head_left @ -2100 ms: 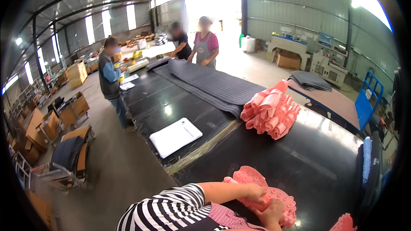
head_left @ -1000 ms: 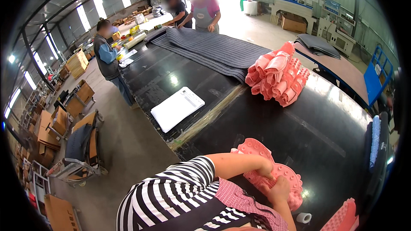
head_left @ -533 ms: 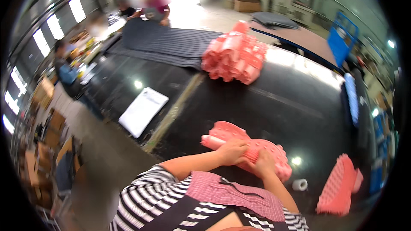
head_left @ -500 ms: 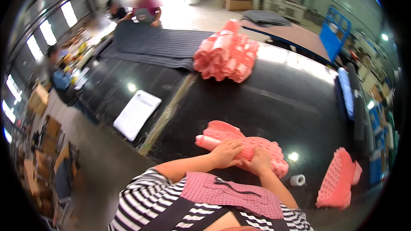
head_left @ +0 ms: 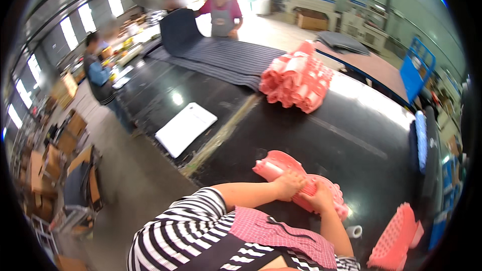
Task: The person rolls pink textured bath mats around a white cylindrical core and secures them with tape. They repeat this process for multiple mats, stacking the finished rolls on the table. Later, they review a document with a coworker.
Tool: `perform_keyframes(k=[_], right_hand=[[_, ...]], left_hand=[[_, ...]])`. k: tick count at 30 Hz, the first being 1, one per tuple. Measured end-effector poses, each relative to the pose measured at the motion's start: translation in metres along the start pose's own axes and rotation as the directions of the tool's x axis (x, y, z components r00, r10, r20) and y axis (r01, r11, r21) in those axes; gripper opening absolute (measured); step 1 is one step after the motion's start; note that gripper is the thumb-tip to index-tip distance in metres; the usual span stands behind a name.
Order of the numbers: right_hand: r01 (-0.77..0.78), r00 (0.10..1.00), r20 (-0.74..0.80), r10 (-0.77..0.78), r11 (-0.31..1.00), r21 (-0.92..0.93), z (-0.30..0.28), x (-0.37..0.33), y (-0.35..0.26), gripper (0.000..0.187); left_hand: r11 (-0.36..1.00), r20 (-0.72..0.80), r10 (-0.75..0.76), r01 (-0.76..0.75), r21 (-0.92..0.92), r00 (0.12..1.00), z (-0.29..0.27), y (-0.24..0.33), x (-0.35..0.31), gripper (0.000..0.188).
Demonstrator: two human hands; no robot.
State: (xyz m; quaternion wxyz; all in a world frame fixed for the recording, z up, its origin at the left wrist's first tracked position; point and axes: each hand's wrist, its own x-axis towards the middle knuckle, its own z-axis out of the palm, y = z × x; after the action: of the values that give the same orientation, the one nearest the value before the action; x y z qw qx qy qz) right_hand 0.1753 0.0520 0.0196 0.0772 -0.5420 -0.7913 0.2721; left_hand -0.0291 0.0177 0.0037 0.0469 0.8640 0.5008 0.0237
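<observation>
On the near part of the black table, a pink bumpy rubber mat (head_left: 281, 163) is curled into a partial roll in front of me. My left hand (head_left: 289, 184) is closed round its rolled near edge, toward the middle. Beside it, my right hand (head_left: 319, 198) grips the mat's right part, thumb on top. The curled far edge rises behind my hands, its knobs showing on the right. Close by my right forearm lies a small white roll of tape (head_left: 354, 231). Farther right is another pink bumpy mat (head_left: 395, 238), partly folded.
Several rolled pink mats (head_left: 296, 80) are piled on the black table (head_left: 241, 138) beyond my hands. Dark ribbed sheeting (head_left: 231, 52) lies at the far end, handled by a person in a grey apron (head_left: 221, 20). White papers (head_left: 186, 129) rest left; a blue cart (head_left: 417, 70) stands right.
The view has shifted, so the table scene sits lower and further right. My hands stay on the mat, which looks more curled. The far person has straightened, and the sheeting's end is lifted.
</observation>
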Motion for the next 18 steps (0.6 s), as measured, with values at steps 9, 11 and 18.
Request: perform_keyframes(k=[9, 11, 18], right_hand=[[0.048, 0.995, -0.083, -0.055, 0.995, -0.092, 0.001, -0.011, -0.009, 0.070], [0.057, 0.992, -0.102, -0.068, 0.993, -0.107, 0.005, -0.021, -0.012, 0.072], [0.248, 0.892, -0.326, -0.314, 0.941, -0.229, 0.042, -0.091, 0.002, 0.077]], left_hand=[[1.000, -0.150, -0.003, 0.003, -0.002, 0.989, 0.006, 0.005, -0.007, 0.060], [0.998, -0.233, 0.040, -0.030, 0.046, 0.972, 0.013, 0.005, -0.015, 0.047], [0.994, -0.385, 0.079, -0.045, 0.095, 0.920, 0.045, 0.052, -0.067, 0.038]])
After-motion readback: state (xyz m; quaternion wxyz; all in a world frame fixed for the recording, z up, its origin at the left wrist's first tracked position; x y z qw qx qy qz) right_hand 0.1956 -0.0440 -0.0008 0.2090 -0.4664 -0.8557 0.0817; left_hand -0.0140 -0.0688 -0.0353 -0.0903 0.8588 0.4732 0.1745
